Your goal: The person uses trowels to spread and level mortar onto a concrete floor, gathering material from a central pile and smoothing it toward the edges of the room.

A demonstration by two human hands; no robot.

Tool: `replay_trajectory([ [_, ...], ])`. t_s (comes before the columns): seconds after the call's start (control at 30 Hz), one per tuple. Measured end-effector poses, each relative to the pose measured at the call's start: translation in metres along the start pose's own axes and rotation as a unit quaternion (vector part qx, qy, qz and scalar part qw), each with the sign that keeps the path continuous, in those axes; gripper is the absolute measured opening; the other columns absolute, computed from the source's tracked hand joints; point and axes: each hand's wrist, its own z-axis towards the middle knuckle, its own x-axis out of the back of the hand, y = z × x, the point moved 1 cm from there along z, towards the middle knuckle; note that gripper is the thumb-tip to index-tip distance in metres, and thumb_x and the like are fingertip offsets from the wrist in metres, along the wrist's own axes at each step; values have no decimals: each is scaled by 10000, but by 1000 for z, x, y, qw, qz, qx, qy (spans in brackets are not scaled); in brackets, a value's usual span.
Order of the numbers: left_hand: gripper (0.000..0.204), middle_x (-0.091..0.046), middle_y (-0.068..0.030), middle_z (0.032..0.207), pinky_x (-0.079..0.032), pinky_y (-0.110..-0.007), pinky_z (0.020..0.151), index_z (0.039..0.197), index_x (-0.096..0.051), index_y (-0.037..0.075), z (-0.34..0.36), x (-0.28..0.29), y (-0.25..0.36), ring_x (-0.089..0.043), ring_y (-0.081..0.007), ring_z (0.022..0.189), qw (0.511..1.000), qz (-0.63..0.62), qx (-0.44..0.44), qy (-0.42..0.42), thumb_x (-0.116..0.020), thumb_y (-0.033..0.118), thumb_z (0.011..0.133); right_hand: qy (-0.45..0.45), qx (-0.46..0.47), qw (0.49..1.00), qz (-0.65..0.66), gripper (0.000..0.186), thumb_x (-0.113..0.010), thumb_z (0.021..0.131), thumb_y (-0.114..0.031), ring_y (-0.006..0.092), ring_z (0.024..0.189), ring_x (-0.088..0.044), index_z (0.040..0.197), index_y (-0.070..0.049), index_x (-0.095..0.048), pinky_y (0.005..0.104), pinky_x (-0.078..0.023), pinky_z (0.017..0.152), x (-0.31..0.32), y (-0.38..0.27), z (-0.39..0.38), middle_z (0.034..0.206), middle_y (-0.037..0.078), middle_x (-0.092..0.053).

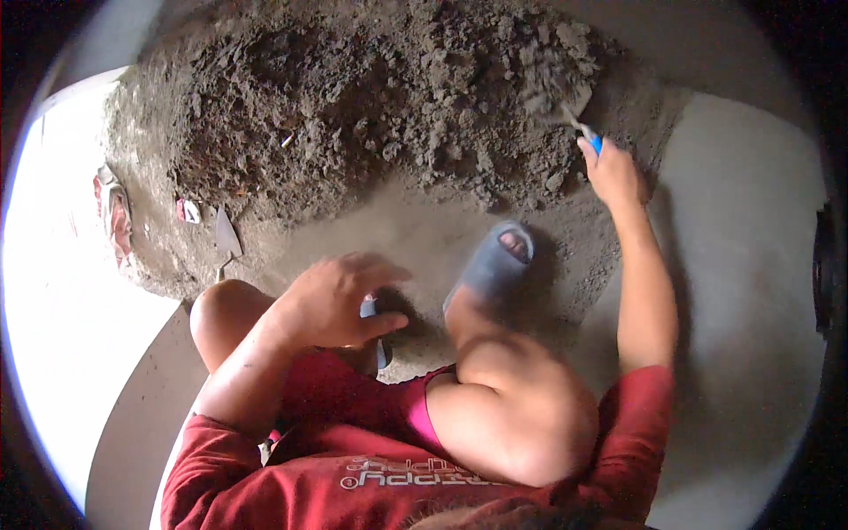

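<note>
My right hand (616, 177) is closed round the blue handle of a trowel (576, 108), its arm stretched forward. The trowel's blade meets the right end of a wide heap of grey-brown, crumbly mortar or soil (353, 106); loose lumps partly cover and blur the blade. Over my left knee, my left hand (349, 296) hangs in the air with fingers spread and slightly blurred, holding nothing. A second trowel (227, 234) with a pointed metal blade lies on the ground left of the heap's near edge.
A small red-and-white packet (188, 210) and a crumpled wrapper or bag (115, 208) lie at the left. My sandalled foot (495, 261) stands just before the heap. A smooth grey surface (733, 265) spans the right side; bright light fills the left.
</note>
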Motion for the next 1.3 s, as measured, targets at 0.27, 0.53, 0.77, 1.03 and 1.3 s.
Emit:
replay_trajectory([
  [0.27,471,-643,-156,1092,-512,-444,859,1177,-626,81,-6,-15,1,-626,-361,1007,998,65,-11,-4,-714,372,817,-5,-59,997,57,502,-508,956,-499,468,897,-637,966,-19,-655,535,-509,743,-14,-68,-13,911,280,-665],
  [0.53,472,-649,-166,1114,-528,-441,857,1239,-601,103,7,-8,-25,-650,-357,979,990,83,110,20,-681,381,866,-156,-146,841,497,223,-624,945,-293,89,472,-489,1012,-91,-557,298,-414,439,-28,-1,-138,633,-12,-496],
  [0.77,450,-670,-165,1098,-547,-425,805,1237,-607,103,8,-18,-30,-678,-323,910,994,62,89,6,-658,389,894,105,-165,962,191,488,-617,921,-360,469,925,-616,1270,-43,-492,500,-480,802,-9,6,-168,1029,255,-644],
  [1.03,460,-693,-153,1071,-552,-403,799,1250,-608,104,11,-9,-62,-691,-281,896,986,77,146,6,-673,383,891,46,-268,670,691,417,-545,945,-564,65,438,-378,934,-148,-510,242,-300,356,-27,45,-120,607,-51,-422],
  [1.3,452,-675,-162,1089,-548,-406,800,1229,-611,84,9,-13,-53,-683,-295,883,994,63,93,-12,-678,372,886,-164,-270,676,666,513,-540,897,-662,72,359,-342,787,-165,-480,256,-270,337,-39,-1,-97,520,-64,-388],
])
